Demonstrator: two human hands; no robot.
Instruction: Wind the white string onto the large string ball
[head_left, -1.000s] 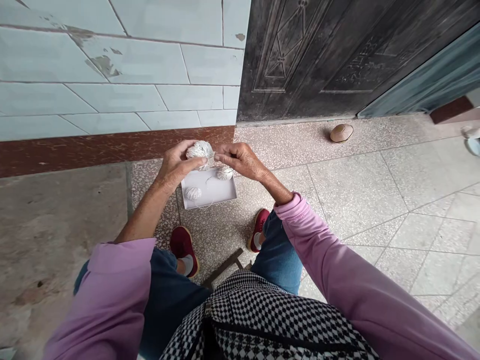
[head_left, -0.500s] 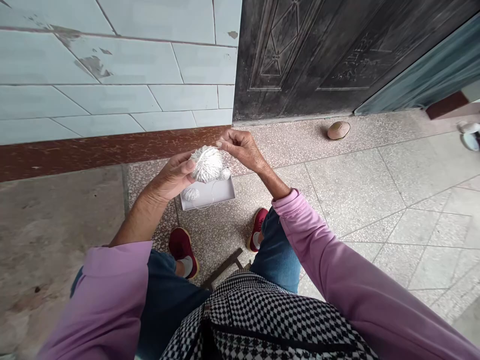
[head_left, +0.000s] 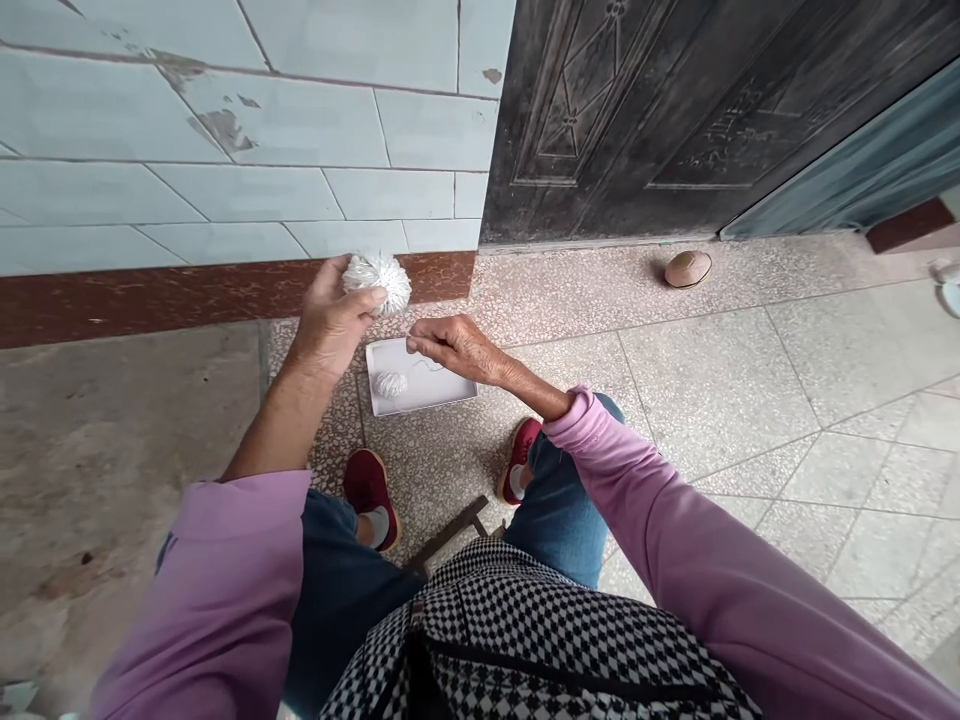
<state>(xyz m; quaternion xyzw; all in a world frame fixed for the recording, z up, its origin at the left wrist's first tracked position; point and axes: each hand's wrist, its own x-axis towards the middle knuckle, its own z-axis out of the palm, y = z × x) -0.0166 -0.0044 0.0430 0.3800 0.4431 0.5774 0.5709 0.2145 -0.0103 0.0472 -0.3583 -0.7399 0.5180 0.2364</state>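
My left hand [head_left: 330, 320] is closed round a large ball of white thread [head_left: 377, 279], held up in front of the red skirting. My right hand [head_left: 454, 347] is lower, over the white tray [head_left: 435, 388], with thumb and forefinger pinched on a thin white thread. A small ball of white thread [head_left: 391, 383] lies in the tray on the floor. A second small ball seen earlier is hidden behind my right hand.
I sit with red shoes [head_left: 367, 493] on a speckled terrazzo floor. A tiled wall [head_left: 225, 170] stands ahead, a dark carved door [head_left: 675, 110] to its right. A round brown stone [head_left: 688, 268] lies by the door. A checked bag [head_left: 525, 650] rests on my lap.
My left hand lifted the large ball up and left. My right hand dropped from beside the ball down over the tray, still pinching thread.
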